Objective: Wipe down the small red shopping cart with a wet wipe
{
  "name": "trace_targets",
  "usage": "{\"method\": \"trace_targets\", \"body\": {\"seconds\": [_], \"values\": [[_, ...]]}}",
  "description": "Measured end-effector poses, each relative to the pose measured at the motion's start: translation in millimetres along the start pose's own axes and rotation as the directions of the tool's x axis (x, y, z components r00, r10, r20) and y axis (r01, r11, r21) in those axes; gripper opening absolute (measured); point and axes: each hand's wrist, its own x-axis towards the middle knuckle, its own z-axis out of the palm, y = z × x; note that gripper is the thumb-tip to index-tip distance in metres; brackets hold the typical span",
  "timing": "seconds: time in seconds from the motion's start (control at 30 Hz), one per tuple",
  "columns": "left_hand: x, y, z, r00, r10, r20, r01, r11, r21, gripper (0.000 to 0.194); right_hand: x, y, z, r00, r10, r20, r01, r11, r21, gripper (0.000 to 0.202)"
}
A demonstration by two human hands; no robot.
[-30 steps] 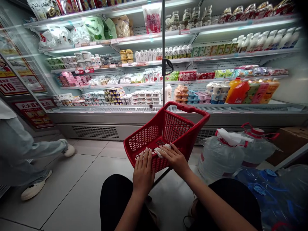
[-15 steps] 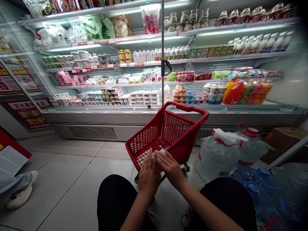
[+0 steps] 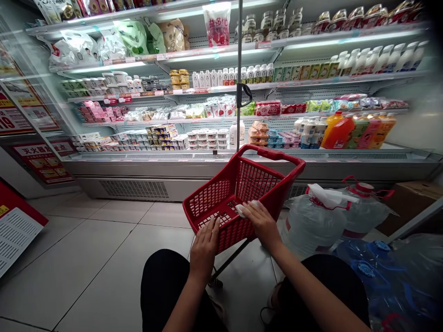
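Note:
A red plastic shopping cart (image 3: 211, 203) with latticed walls stands in front of my knees, its handle on the far side. My left hand (image 3: 204, 251) is closed over the cart's near rim at the left corner, fingers long and close together, thumb hidden. Farther right along that rim, my right hand (image 3: 265, 226) presses a crumpled white tissue (image 3: 240, 211) against the top edge. Bits of the tissue show beside and above the fingers; the rest is covered by the hand. Only the slotted floor shows inside the cart's basket.
An upright fridge (image 3: 138, 171) with shelves of dairy goods and drinks spans the back. At right stand large water jugs (image 3: 313, 226), blue-capped bottles (image 3: 367, 267) and a cardboard box (image 3: 404, 203). A red-and-white unit (image 3: 20, 235) sits on the tiled floor at left.
My right hand has slid right along the rim with the tissue, away from my left hand. My left hand has shifted slightly left and down. Another person's foot has left the view at left.

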Motion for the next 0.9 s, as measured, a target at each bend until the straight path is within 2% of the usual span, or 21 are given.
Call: {"method": "trace_targets", "body": {"seconds": [0.1, 0.17, 0.2, 0.3, 0.4, 0.47, 0.53, 0.63, 0.7, 0.77, 0.9], "values": [[5.0, 5.5, 1.9, 1.000, -0.002, -0.011, 0.002, 1.000, 0.029, 0.077, 0.2, -46.6, 14.3, 0.994, -0.112, -0.021, 0.113, 0.992, 0.057, 0.054], [8.1, 8.5, 2.2, 1.000, -0.020, -0.013, 0.021, 0.998, 0.052, 0.076, -0.3, -62.5, 19.1, 0.985, -0.165, -0.045, 0.168, 0.983, 0.073, 0.054], [9.2, 9.8, 2.0, 0.999, -0.033, -0.013, 0.034, 0.998, 0.061, 0.076, -0.7, -63.1, 19.3, 0.981, -0.189, -0.043, 0.192, 0.978, 0.076, 0.054], [11.0, 14.5, 0.4, 0.998, -0.062, -0.012, 0.063, 0.996, 0.070, 0.078, -1.0, -38.2, 12.5, 0.977, -0.215, -0.003, 0.215, 0.974, 0.071, 0.055], [11.7, 23.1, -0.4, 0.997, -0.080, -0.019, 0.081, 0.995, 0.066, 0.081, -0.2, 2.8, 2.0, 0.994, -0.108, 0.004, 0.108, 0.994, 0.026, 0.057], [12.4, 31.5, 0.6, 0.996, -0.082, -0.022, 0.083, 0.995, 0.056, 0.081, 0.1, 20.8, -1.8, 0.999, -0.031, 0.008, 0.031, 1.000, -0.001, 0.057], [13.9, 40.6, 2.4, 0.996, -0.082, -0.015, 0.083, 0.996, 0.027, 0.080, -0.4, 24.3, -1.6, 1.000, 0.011, 0.011, -0.011, 1.000, -0.009, 0.056], [16.8, 48.3, 4.0, 0.997, -0.071, 0.012, 0.071, 0.994, -0.077, 0.076, -3.8, 6.8, 2.5, 1.000, 0.022, 0.003, -0.022, 1.000, 0.019, 0.056], [18.9, 44.1, 2.5, 1.000, -0.021, 0.019, 0.024, 0.983, -0.182, 0.077, -8.3, -10.7, 3.4, 1.000, -0.008, 0.009, 0.008, 0.999, 0.054, 0.056], [20.8, 30.5, -1.2, 0.998, 0.063, 0.014, -0.057, 0.964, -0.259, 0.083, -14.0, -25.5, 0.8, 0.999, -0.041, 0.010, 0.040, 0.996, 0.084, 0.058], [22.7, -13.3, -8.0, 0.978, 0.202, 0.061, -0.184, 0.958, -0.219, 0.098, -21.5, -34.4, -10.3, 0.993, -0.113, 0.025, 0.109, 0.984, 0.144, 0.061]]}}
